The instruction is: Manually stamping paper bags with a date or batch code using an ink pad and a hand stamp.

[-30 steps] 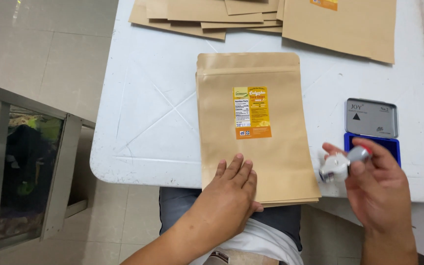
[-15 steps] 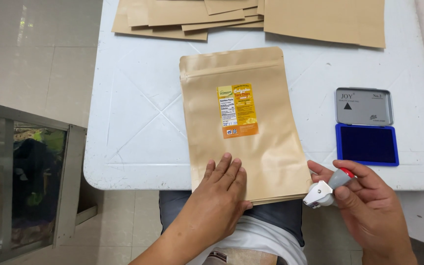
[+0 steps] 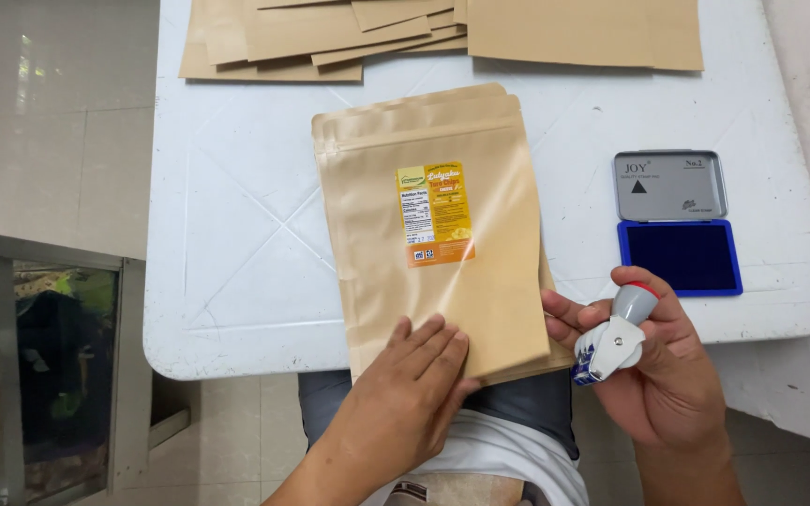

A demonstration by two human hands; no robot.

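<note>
Left hand (image 3: 412,375) flat, palm down, fingers together and extended forward. Right hand (image 3: 653,365) curled, fingers closed in a grip, thumb on top.

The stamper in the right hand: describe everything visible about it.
The stamper is small, with a grey handle topped by a red cap and a white body with blue at its lower end. The right hand grips it, tilted, lower end pointing down-left toward the pouch, just off the table edge. It touches only that hand.
</note>
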